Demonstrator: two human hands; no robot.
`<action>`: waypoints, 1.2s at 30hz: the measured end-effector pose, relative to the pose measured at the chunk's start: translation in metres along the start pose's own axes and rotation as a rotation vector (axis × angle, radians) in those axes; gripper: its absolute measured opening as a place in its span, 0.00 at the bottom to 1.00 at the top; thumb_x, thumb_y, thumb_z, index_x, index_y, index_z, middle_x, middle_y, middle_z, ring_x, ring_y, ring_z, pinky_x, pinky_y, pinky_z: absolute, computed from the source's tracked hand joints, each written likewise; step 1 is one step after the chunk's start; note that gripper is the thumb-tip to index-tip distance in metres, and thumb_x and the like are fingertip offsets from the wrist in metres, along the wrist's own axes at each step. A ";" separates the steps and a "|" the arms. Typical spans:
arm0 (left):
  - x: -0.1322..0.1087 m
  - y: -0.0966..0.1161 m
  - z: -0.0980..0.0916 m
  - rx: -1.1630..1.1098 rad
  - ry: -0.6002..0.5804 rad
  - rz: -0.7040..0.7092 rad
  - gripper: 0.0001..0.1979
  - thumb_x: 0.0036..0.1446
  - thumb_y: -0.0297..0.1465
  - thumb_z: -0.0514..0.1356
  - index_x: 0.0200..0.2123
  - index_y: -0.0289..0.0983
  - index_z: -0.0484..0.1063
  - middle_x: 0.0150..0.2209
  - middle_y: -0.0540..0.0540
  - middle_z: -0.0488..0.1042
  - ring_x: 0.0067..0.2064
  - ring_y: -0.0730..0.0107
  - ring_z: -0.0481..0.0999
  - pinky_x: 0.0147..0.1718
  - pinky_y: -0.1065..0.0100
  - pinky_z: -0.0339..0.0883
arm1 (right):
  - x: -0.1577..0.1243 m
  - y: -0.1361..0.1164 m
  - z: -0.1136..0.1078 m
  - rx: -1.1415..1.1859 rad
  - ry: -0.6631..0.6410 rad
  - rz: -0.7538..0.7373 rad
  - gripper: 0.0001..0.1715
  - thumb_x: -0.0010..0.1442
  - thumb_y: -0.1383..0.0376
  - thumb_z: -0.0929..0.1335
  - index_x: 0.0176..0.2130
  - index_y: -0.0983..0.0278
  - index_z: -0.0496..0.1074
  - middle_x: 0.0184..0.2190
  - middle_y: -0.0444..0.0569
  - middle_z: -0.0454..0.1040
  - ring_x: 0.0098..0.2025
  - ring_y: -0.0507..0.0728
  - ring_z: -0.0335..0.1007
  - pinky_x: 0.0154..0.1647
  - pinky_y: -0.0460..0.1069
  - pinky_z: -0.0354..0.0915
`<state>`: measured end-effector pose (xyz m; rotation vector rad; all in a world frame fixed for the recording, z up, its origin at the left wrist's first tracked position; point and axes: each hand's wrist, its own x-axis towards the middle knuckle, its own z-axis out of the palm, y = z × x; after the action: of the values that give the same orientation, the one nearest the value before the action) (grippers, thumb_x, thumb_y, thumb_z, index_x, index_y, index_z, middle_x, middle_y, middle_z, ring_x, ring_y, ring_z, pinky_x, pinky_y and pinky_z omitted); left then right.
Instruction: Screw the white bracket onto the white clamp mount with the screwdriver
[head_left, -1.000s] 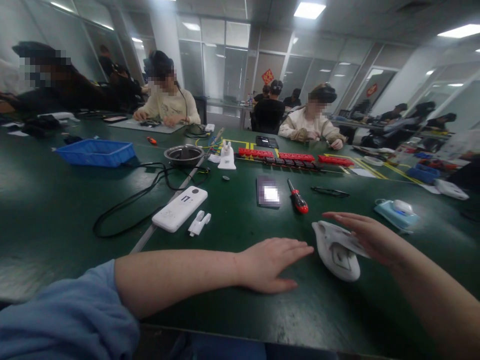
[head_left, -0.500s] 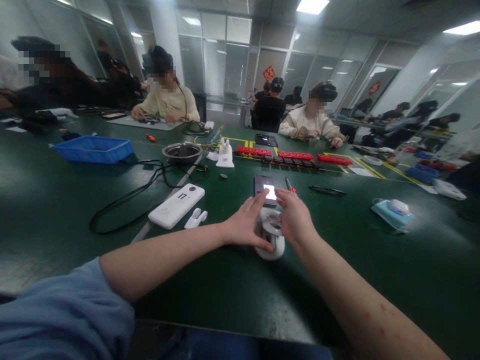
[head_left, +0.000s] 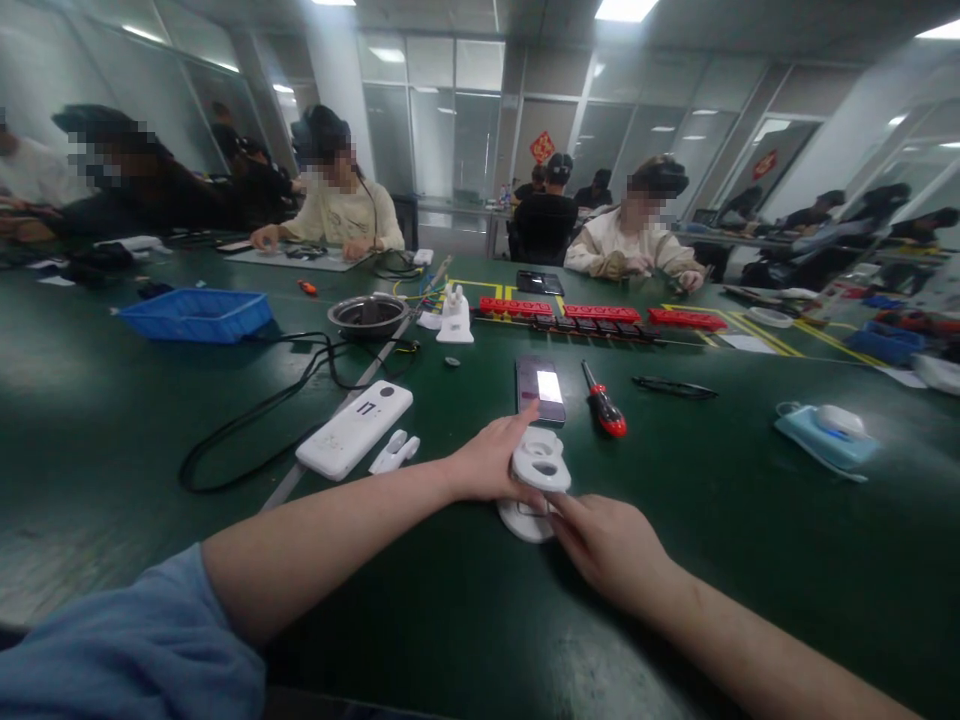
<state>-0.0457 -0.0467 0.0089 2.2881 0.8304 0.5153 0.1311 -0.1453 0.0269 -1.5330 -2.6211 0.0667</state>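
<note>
A white stand (head_left: 536, 450) with a round base and a ringed upper part stands on the green table in front of me. My left hand (head_left: 491, 462) is closed around its left side, thumb low and index finger stretched along the top. From the right, my right hand (head_left: 619, 545) has its fingers pressed together at the gap between the upper part and the base; their tips are partly hidden. Just behind the stand lies a phone (head_left: 537, 388) with a lit patch on its screen. A red-and-black screwdriver (head_left: 606, 405) lies right of the phone.
Left are a white power bank (head_left: 354, 430), a small white part (head_left: 394, 453), a black cable (head_left: 225, 488), a metal bowl (head_left: 367, 315) and a blue tray (head_left: 196, 315). Tweezers (head_left: 675, 387) and a light-blue pouch (head_left: 821, 440) lie right. Red strips (head_left: 600, 313) stand behind; people sit across.
My right hand has moved down from the stand's upper right to its lower right side, uncovering the screwdriver. My left hand stays at the stand, whose ringed top now shows more fully.
</note>
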 end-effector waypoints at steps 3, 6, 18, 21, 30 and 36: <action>0.000 -0.001 0.000 -0.032 0.011 0.018 0.58 0.35 0.43 0.66 0.61 0.39 0.29 0.60 0.39 0.48 0.60 0.52 0.48 0.56 0.52 0.42 | 0.023 -0.006 0.001 -0.106 -0.103 0.139 0.17 0.59 0.64 0.57 0.31 0.66 0.71 0.24 0.53 0.73 0.24 0.57 0.69 0.22 0.48 0.57; 0.000 -0.003 0.001 -0.023 0.013 0.026 0.57 0.36 0.43 0.65 0.61 0.39 0.31 0.60 0.40 0.50 0.59 0.53 0.50 0.56 0.52 0.44 | 0.036 -0.009 0.001 -0.128 -0.088 0.158 0.18 0.58 0.64 0.58 0.27 0.66 0.72 0.20 0.54 0.72 0.20 0.58 0.68 0.18 0.48 0.55; 0.004 -0.003 0.003 -0.018 0.037 0.022 0.55 0.35 0.47 0.64 0.61 0.39 0.35 0.59 0.39 0.53 0.58 0.53 0.53 0.55 0.53 0.46 | 0.030 -0.002 0.009 -0.134 -0.030 0.067 0.14 0.57 0.66 0.60 0.29 0.68 0.71 0.22 0.54 0.72 0.23 0.56 0.68 0.22 0.47 0.58; 0.003 -0.001 0.002 -0.007 0.037 0.017 0.53 0.38 0.47 0.63 0.61 0.37 0.37 0.59 0.38 0.53 0.58 0.53 0.53 0.55 0.54 0.46 | 0.024 0.005 0.010 -0.107 0.018 -0.057 0.16 0.59 0.66 0.57 0.30 0.68 0.71 0.24 0.53 0.72 0.24 0.55 0.67 0.24 0.48 0.58; 0.004 -0.001 0.005 0.071 0.113 -0.195 0.55 0.35 0.46 0.64 0.61 0.37 0.36 0.55 0.38 0.59 0.54 0.49 0.59 0.53 0.52 0.50 | 0.011 0.057 0.008 0.159 0.149 0.307 0.21 0.59 0.59 0.57 0.22 0.64 0.67 0.25 0.49 0.67 0.30 0.55 0.63 0.31 0.50 0.59; 0.007 0.009 0.002 0.154 0.120 -0.192 0.40 0.35 0.42 0.65 0.53 0.33 0.57 0.48 0.40 0.65 0.48 0.56 0.64 0.48 0.59 0.58 | 0.019 0.070 0.005 0.363 0.283 0.394 0.22 0.59 0.57 0.55 0.43 0.66 0.68 0.43 0.54 0.68 0.46 0.59 0.62 0.47 0.55 0.58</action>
<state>-0.0356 -0.0485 0.0150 2.3003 1.1723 0.5216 0.1818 -0.0940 0.0173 -1.7429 -1.9371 0.3123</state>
